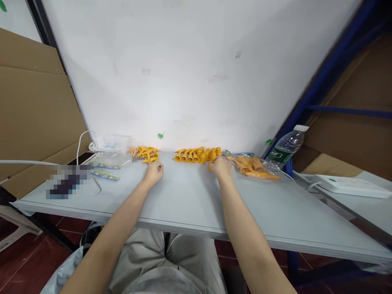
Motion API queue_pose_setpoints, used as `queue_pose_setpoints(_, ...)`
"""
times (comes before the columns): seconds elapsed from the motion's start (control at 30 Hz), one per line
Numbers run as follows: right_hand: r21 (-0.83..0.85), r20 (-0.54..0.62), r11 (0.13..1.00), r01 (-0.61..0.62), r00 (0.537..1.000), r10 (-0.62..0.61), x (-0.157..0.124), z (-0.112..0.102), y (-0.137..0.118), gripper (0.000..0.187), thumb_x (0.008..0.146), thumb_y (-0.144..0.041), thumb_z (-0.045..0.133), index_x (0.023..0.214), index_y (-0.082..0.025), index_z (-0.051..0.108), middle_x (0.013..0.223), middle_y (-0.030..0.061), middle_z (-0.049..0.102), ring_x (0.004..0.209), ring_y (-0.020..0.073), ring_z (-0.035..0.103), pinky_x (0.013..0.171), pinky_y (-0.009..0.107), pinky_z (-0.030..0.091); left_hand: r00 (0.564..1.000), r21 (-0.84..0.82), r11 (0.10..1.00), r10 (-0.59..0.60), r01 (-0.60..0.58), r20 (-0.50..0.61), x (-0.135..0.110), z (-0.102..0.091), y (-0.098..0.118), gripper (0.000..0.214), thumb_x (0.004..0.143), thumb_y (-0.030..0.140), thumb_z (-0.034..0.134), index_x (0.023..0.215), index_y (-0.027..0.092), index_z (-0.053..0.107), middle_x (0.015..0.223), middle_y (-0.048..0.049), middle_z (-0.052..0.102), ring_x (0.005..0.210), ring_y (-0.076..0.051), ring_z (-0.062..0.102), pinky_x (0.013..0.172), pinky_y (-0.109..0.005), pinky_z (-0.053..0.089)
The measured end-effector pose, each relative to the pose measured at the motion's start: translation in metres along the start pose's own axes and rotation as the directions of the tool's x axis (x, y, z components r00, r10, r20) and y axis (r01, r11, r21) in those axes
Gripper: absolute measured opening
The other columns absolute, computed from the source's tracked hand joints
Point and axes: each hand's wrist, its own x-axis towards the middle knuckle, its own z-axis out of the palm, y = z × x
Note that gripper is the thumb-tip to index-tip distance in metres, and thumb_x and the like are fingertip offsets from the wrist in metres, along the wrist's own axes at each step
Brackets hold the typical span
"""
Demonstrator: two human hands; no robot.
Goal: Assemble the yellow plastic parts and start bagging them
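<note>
My left hand (153, 174) rests on the table with its fingers curled together, just in front of a small heap of orange pieces with metal chains (148, 154). Whatever lies between its fingertips, if anything, is too small to make out. At the right end of a row of orange horn-shaped pieces (190, 156), my right hand (221, 166) has its fingers closed round an orange piece (209, 167), mostly hidden by the hand. Right beside it lies a clear plastic bag with larger orange pieces (252, 166) inside.
Clear bags with colourful strips (105, 171) lie at the left, near a phone (82, 158) and white cables. A water bottle (286, 148) leans at the right by a blue post. A white wall (196, 81) closes the table's (183, 200) back. Cardboard (30, 110) stands left.
</note>
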Motion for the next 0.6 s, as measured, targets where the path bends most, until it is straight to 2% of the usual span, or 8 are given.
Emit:
queue_pose_setpoints(0.13, -0.002, 0.111, 0.999, 0.04, 0.993, -0.039, -0.006, 0.001, -0.009, 0.041, 0.089, -0.029, 0.048, 0.125, -0.011, 0.051, 0.12, 0.0203, 0.061, 0.116, 0.0306, 0.056, 0.099, 0.048, 0.036, 1.0, -0.006, 1.0, 0.004, -0.005, -0.027, 0.001, 0.0, -0.001, 0.019, 0.082, 0.013, 0.049, 0.082, 0.017, 0.068, 0.087, -0.0073, 0.069, 0.084, -0.021, 0.063, 0.083, -0.035, 0.051)
queue_pose_setpoints(0.23, 0.019, 0.177, 0.992, 0.121, 0.977, -0.122, -0.014, 0.009, -0.022, 0.037, 0.086, -0.03, 0.053, 0.118, -0.012, 0.057, 0.116, 0.0181, 0.064, 0.112, 0.03, 0.058, 0.09, 0.04, 0.043, 0.991, 0.015, 1.0, -0.007, 0.009, -0.131, 0.005, -0.008, -0.004, 0.021, 0.082, 0.011, 0.05, 0.089, 0.018, 0.068, 0.095, -0.0083, 0.068, 0.09, -0.021, 0.063, 0.088, -0.037, 0.049)
queue_pose_setpoints(0.33, 0.024, 0.229, 0.973, 0.231, 0.946, -0.23, -0.023, 0.025, -0.036, 0.034, 0.081, -0.029, 0.06, 0.111, -0.014, 0.059, 0.112, 0.0162, 0.066, 0.106, 0.0294, 0.061, 0.082, 0.034, 0.046, 0.953, 0.048, 0.99, -0.113, 0.131, -0.28, 0.016, -0.026, -0.01, 0.029, 0.082, 0.008, 0.047, 0.099, 0.017, 0.068, 0.105, -0.0111, 0.067, 0.103, -0.025, 0.06, 0.093, -0.04, 0.046)
queue_pose_setpoints(0.4, 0.051, 0.235, 0.959, 0.277, 0.93, -0.281, -0.028, 0.036, -0.043, 0.032, 0.081, -0.03, 0.059, 0.109, -0.015, 0.058, 0.112, 0.0149, 0.066, 0.106, 0.0291, 0.062, 0.081, 0.033, 0.046, 0.921, 0.084, 0.967, -0.2, 0.241, -0.334, 0.026, -0.039, -0.016, 0.034, 0.082, 0.006, 0.045, 0.104, 0.018, 0.068, 0.11, -0.0125, 0.065, 0.11, -0.027, 0.057, 0.095, -0.043, 0.045)
queue_pose_setpoints(0.5, 0.099, 0.225, 0.951, 0.293, 0.925, -0.308, -0.03, 0.046, -0.049, 0.031, 0.081, -0.03, 0.059, 0.109, -0.016, 0.057, 0.112, 0.0138, 0.067, 0.106, 0.0293, 0.061, 0.081, 0.034, 0.046, 0.919, 0.174, 0.927, -0.276, 0.332, -0.282, 0.042, -0.051, -0.027, 0.035, 0.08, 0.006, 0.049, 0.107, 0.019, 0.068, 0.111, -0.0136, 0.063, 0.111, -0.03, 0.057, 0.094, -0.045, 0.043)
queue_pose_setpoints(0.6, 0.139, 0.225, 0.949, 0.283, 0.924, -0.309, -0.028, 0.051, -0.049, 0.032, 0.08, -0.03, 0.06, 0.108, -0.017, 0.056, 0.107, 0.0127, 0.067, 0.103, 0.0289, 0.062, 0.081, 0.035, 0.046, 0.964, 0.267, 0.927, -0.24, 0.261, -0.111, 0.053, -0.051, -0.041, 0.033, 0.079, 0.015, 0.059, 0.11, 0.022, 0.069, 0.112, -0.0135, 0.062, 0.114, -0.031, 0.054, 0.098, -0.045, 0.04)
